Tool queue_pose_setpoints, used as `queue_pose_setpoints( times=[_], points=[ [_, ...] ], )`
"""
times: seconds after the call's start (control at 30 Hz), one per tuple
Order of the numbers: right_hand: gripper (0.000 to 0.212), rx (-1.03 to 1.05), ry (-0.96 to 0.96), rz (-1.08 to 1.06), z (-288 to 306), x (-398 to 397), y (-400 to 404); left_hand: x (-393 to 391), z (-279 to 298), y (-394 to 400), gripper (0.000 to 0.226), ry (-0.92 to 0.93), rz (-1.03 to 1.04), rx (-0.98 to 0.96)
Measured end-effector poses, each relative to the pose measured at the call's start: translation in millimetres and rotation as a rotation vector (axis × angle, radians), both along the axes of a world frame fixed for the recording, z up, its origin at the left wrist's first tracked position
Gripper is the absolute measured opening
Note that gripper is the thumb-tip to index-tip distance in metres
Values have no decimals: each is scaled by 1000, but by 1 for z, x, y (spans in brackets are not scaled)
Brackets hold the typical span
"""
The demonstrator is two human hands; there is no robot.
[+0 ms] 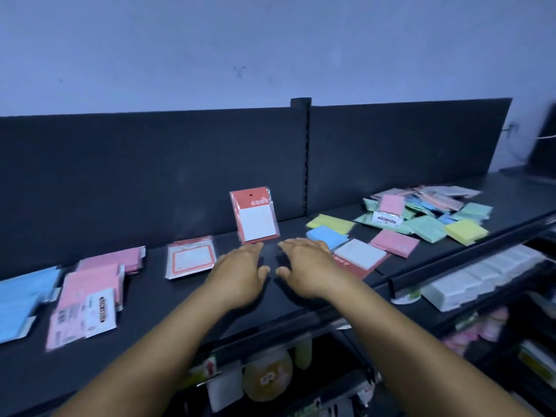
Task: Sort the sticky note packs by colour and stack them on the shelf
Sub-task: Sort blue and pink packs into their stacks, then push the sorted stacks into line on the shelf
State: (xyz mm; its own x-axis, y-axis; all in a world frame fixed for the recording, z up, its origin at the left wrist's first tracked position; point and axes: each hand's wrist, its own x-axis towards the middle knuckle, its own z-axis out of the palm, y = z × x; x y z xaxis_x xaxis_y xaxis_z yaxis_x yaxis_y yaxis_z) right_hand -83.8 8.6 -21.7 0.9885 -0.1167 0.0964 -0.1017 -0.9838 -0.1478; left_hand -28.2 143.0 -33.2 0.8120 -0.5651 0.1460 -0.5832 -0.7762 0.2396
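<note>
Two bare hands over dark shelf [150,311], palms down, fingers straight, holding nothing: left hand [240,272], right hand [304,266]. Mixed heap of packs [427,215] far right, green, yellow, pink, blue. Blue stack [21,302] far left, pink stack [90,299] beside it. Red-framed pack [191,257] flat near left hand. Red-and-white pack [255,215] upright against back panel, just beyond fingertips. Another red-and-white pack [359,255] flat by right hand.

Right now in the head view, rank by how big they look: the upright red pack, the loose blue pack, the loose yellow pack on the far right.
1. Upright red pack.
2 and 3. Blue pack and yellow pack look alike; not ranked.
</note>
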Motion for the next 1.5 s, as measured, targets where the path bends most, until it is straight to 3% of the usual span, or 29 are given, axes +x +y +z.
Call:
queue_pose_setpoints(
  times=[0.47, 0.63, 0.8, 0.97, 1.1, 1.2, 1.33, 1.5],
  points=[
    [59, 38, 5, -66, -13, -27, -156, -21, -6, -156, 58, 55, -56, -13],
    [52, 61, -18, -207, -17, -29, -197, -20, -3, -202, 60, 100, -108, 22],
    [45, 102, 91, -400, -24, -26, -228, -5, -5, -246, 56, 108, -171, 59],
    [41, 154, 86, -395, -28, -27, -243, 17, -9, -276, 48, 119, -191, 123],
    [58, 252, 26, -397, -26, -22, -244, 23, -12, -289, 44, 184, -175, -19],
    [65, 337, -46, -423, -28, -18, -242, 30, -13, -291, 42, 338, -123, -143],
    [72, 427, -121, -392, -23, -16, -241, 42, -3, -292, 8, 552, -190, -375],
    [66, 484, -235, -425, -13, 4, -249, 55, 15, -290, 1, 378, -158, -437]
  ],
)
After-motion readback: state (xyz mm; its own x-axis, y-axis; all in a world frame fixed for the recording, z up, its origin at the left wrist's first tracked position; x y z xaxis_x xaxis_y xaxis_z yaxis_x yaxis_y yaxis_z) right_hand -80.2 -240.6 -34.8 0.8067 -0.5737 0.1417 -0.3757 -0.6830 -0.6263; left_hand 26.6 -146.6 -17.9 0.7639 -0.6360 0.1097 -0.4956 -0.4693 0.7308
